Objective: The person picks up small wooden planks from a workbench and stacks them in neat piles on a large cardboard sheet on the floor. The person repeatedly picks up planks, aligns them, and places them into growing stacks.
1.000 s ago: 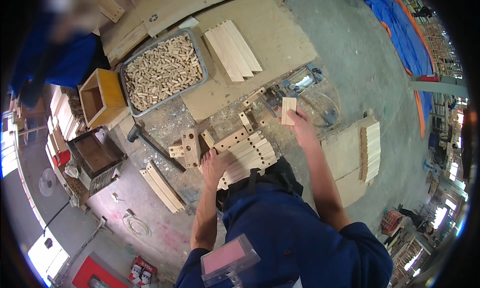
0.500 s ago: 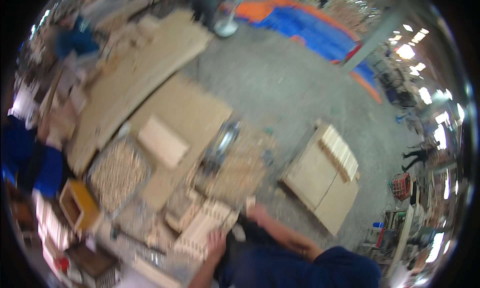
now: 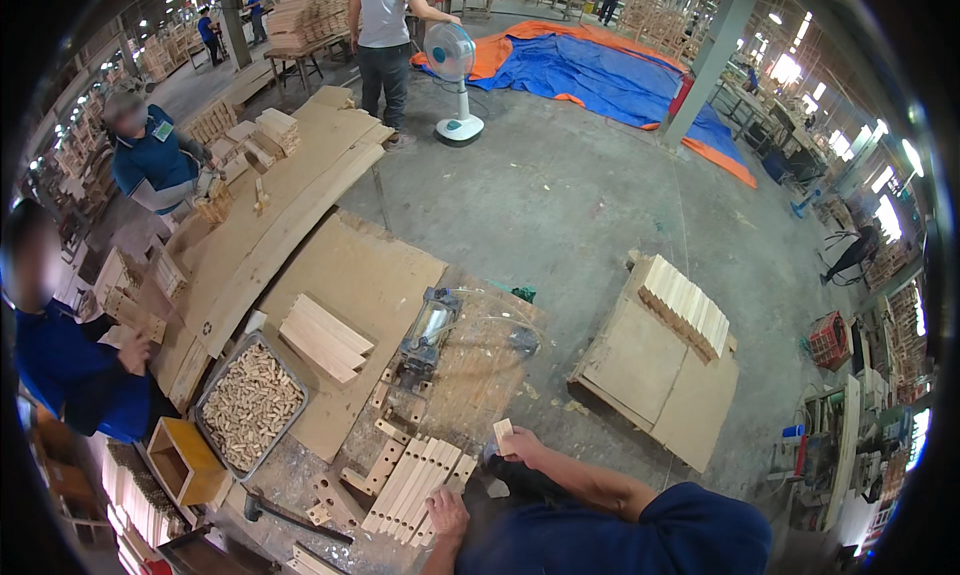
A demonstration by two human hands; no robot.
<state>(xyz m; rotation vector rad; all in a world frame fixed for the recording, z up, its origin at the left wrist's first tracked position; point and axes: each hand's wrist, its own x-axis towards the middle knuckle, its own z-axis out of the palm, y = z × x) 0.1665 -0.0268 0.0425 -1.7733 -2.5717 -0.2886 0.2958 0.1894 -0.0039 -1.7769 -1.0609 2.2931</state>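
Observation:
A row of pale wooden slats with drilled holes lies side by side on the workbench in front of me. My left hand rests on the near right side of this row, its fingers extended over the slats. Just to the right of the bench, my right hand grips a pale wooden piece; only its upper end shows above the fingers. Beside the row are drilled wooden blocks. A black-handled hammer-like tool lies to the left of them.
A grey tray full of wooden dowels stands left, by a yellow box. Beyond are stacked boards and a metal clamp-like device. Right, a cardboard-topped stand carries slats. Two people work at the left table; another stands by a fan.
The view has shifted slightly and turned from blurred to sharp. My left hand stays on the slats, now a little further right, and my right hand still holds the wooden piece.

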